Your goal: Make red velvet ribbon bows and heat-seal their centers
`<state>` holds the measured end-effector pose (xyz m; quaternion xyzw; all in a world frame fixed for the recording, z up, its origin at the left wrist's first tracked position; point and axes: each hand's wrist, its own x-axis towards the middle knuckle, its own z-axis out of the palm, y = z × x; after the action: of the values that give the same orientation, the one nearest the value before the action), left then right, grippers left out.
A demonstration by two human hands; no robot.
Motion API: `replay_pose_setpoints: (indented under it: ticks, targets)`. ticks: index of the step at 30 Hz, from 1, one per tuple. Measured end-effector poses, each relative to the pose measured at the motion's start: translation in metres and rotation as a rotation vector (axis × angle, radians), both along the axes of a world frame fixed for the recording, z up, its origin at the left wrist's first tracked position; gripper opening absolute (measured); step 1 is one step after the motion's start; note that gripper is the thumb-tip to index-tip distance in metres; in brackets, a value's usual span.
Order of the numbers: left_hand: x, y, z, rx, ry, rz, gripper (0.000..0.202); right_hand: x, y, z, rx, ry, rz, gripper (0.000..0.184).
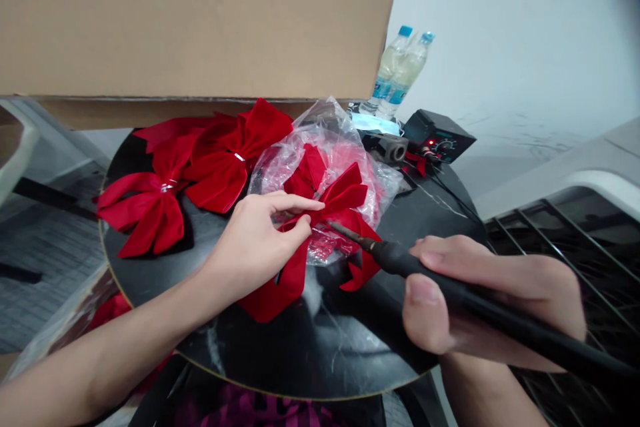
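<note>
My left hand [267, 227] pinches the middle of a red velvet bow [345, 193], thumb and forefinger closed on it. In my right hand [480, 293] is a soldering iron [400, 260], its black handle gripped between thumb and fingers. The iron's metal tip reaches the bow's centre, close to my left fingertips; whether it touches is unclear. Under and behind this bow lies a clear plastic bag [327, 123] with red pieces in it. More red bows [237, 157] with silver ties rest on the left of the round black table [325, 353].
A large cardboard box [200, 27] stands behind the table. At the back right are two water bottles [400, 73], a blue face mask [375, 123], an iron stand [387, 147] and a black control box [440, 135] with a red light. A crate [565, 247] stands at the right.
</note>
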<state>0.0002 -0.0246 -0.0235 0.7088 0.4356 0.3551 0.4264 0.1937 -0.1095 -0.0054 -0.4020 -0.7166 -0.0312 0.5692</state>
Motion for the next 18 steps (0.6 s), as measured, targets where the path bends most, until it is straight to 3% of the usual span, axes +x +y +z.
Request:
replay_pose_setpoints:
  ticks: [5, 14, 18]
  targets:
    - [-0.001, 0.000, 0.001, 0.023, 0.017, -0.003, 0.027, -0.006, -0.001, -0.008, -0.050, 0.021, -0.080, 0.027]
    - [-0.001, 0.000, -0.001, 0.041, 0.001, -0.015, 0.026, -0.014, 0.005, -0.020, 0.044, 0.026, -0.256, 0.014]
    - [-0.001, -0.001, -0.002, 0.044, -0.006, -0.020, 0.026, -0.016, 0.005, -0.020, 0.045, 0.053, -0.257, 0.015]
